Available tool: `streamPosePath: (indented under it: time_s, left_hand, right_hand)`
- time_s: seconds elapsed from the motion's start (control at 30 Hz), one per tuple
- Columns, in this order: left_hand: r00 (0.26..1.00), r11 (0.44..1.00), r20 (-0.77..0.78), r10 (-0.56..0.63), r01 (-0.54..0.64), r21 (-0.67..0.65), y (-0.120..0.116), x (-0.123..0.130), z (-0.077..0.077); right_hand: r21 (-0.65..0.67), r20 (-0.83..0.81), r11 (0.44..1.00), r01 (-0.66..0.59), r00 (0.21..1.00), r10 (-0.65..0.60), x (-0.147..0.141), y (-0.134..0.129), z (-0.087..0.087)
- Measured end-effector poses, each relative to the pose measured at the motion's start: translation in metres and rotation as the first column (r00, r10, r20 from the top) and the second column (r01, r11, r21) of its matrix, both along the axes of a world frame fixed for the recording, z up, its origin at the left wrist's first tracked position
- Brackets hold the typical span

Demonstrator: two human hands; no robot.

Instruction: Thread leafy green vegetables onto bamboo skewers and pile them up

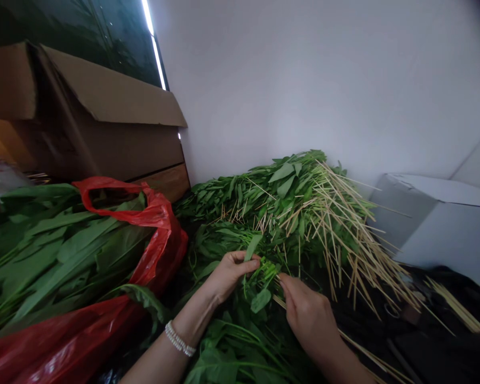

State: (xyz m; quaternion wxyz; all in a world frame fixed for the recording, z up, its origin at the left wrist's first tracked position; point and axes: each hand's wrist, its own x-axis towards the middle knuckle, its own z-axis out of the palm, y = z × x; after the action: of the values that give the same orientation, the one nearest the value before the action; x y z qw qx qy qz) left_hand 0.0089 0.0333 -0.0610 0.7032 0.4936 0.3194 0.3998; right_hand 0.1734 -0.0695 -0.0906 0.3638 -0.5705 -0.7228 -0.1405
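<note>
My left hand (232, 273), below a beaded bracelet (179, 339) on the wrist, pinches green leaves and stems (266, 271) near the middle of the view. Just to the right, my right hand (304, 306) has its fingers closed around the end of a thin wooden stick (279, 302), beside the cut stems. Behind both hands lies a big pile of leafy greens (240, 192) with many thin sticks (336, 229) poking out to the right. More loose greens (232, 352) lie under the hands.
A red plastic bag (160, 250) full of long leaves (64, 250) fills the left. Behind it stands an open cardboard box (120, 138). A white box (444, 224) is at the right, with a bundle of sticks (456, 306) in front. A pale wall (304, 80) rises behind.
</note>
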Motion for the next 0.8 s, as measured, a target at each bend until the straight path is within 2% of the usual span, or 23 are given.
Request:
streamPosePath:
  time_s: [0.17,0.27,0.33,0.4,0.47,0.57,0.63,0.7,0.77,0.8]
  left_hand:
    - [1.0,1.0,-0.015,-0.025,0.025,0.007,-0.002,0.001,0.001]
    - [1.0,0.999,-0.007,-0.027,0.028,0.024,0.003,-0.004,0.003]
    - [0.999,0.996,-0.035,0.04,-0.037,0.086,0.011,-0.011,0.004]
    - [0.972,0.961,-0.1,0.215,-0.193,0.197,0.021,-0.018,0.002]
    - [0.882,0.868,-0.171,0.44,-0.368,0.332,0.03,-0.024,-0.002]
    - [0.707,0.696,-0.244,0.664,-0.467,0.545,0.036,-0.027,-0.008]
    - [0.566,0.584,-0.304,0.766,-0.416,0.697,0.033,-0.025,-0.008]
    - [0.468,0.49,-0.326,0.821,-0.286,0.824,0.026,-0.021,-0.007]
    - [0.469,0.422,-0.322,0.822,-0.122,0.899,0.018,-0.016,-0.008]
    - [0.487,0.405,-0.335,0.807,-0.042,0.913,0.015,-0.014,-0.009]
  right_hand:
    - [0.003,0.008,1.0,0.018,1.0,-0.018,-0.002,0.001,0.0]
    - [0.069,0.022,0.997,0.033,0.999,-0.035,0.002,0.001,0.007]
    - [0.123,0.007,0.99,0.067,0.998,-0.069,0.008,-0.001,0.014]
    - [0.155,-0.035,0.981,0.12,0.993,-0.116,0.016,-0.003,0.021]
    - [0.184,-0.079,0.969,0.163,0.985,-0.15,0.023,-0.007,0.028]
    - [0.219,-0.153,0.954,0.206,0.973,-0.174,0.027,-0.015,0.036]
    - [0.206,-0.21,0.947,0.248,0.956,-0.205,0.026,-0.022,0.041]
    - [0.155,-0.257,0.94,0.304,0.931,-0.259,0.023,-0.028,0.046]
    - [0.082,-0.289,0.932,0.353,0.904,-0.316,0.022,-0.033,0.05]
    - [0.044,-0.305,0.929,0.369,0.89,-0.339,0.021,-0.035,0.051]
